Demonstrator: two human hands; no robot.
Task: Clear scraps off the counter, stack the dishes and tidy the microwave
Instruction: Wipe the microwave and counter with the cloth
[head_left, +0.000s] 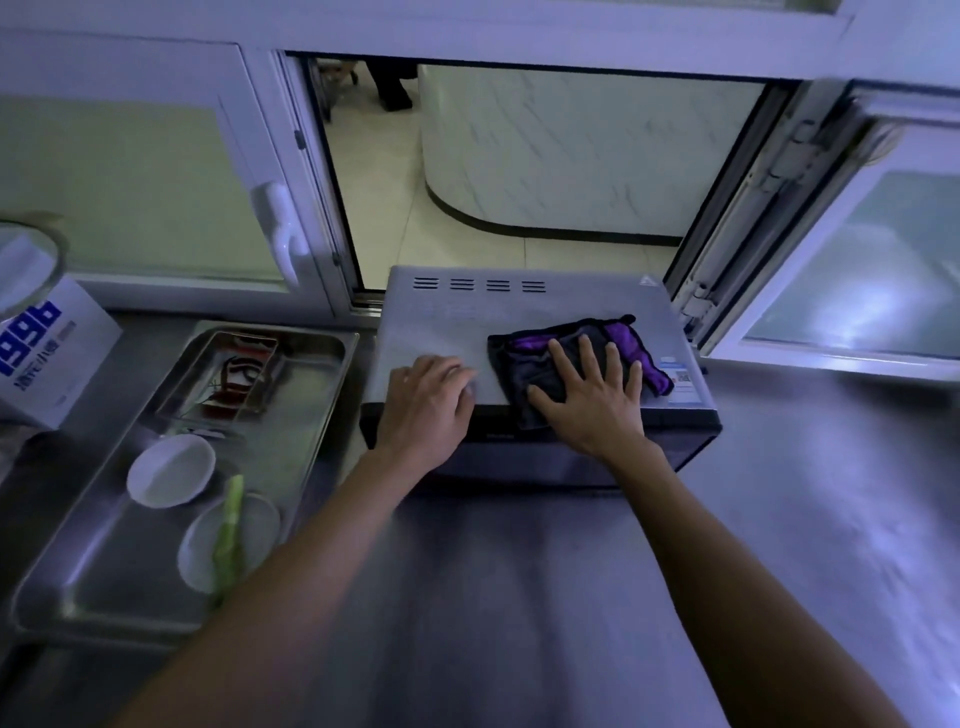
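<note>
Our right hand (589, 397), fingers spread, presses a rumpled purple-black cloth (571, 358) onto the boxy grey microwave (441, 322); left hand (423, 410) rests flat, fingers together.

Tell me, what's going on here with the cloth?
A person is wiping the top of the microwave. The right hand presses flat on a dark and purple cloth there, while the left hand rests on the microwave's front edge. To the left, a metal tray on the counter holds two white bowls, one with a green stalk across it, and some scraps further back.
</note>
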